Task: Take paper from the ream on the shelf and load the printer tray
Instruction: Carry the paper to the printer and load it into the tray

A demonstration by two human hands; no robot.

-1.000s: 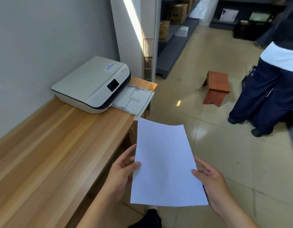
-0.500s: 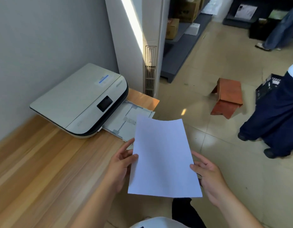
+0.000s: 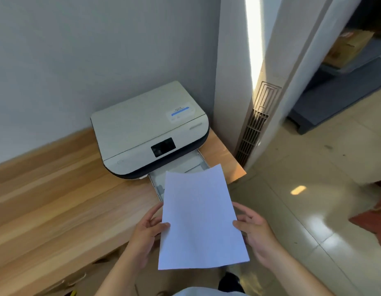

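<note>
I hold white paper (image 3: 200, 218) by its two long edges, my left hand (image 3: 148, 233) on the left edge and my right hand (image 3: 254, 229) on the right edge. The far end of the paper hangs over the pulled-out printer tray (image 3: 176, 167), hiding most of it. The white printer (image 3: 147, 129) with a dark base and a small black screen stands on the wooden table (image 3: 57, 206) against the grey wall. The ream and its shelf are out of sight.
A white pillar with a vent grille (image 3: 253, 129) stands right of the printer. Beyond it a dark low shelf (image 3: 335, 92) carries cardboard boxes. A reddish stool (image 3: 373, 221) sits on the tiled floor at the right edge.
I have stepped closer and turned left to face the printer. The paper's far end now reaches over the tray. The standing person has left the view.
</note>
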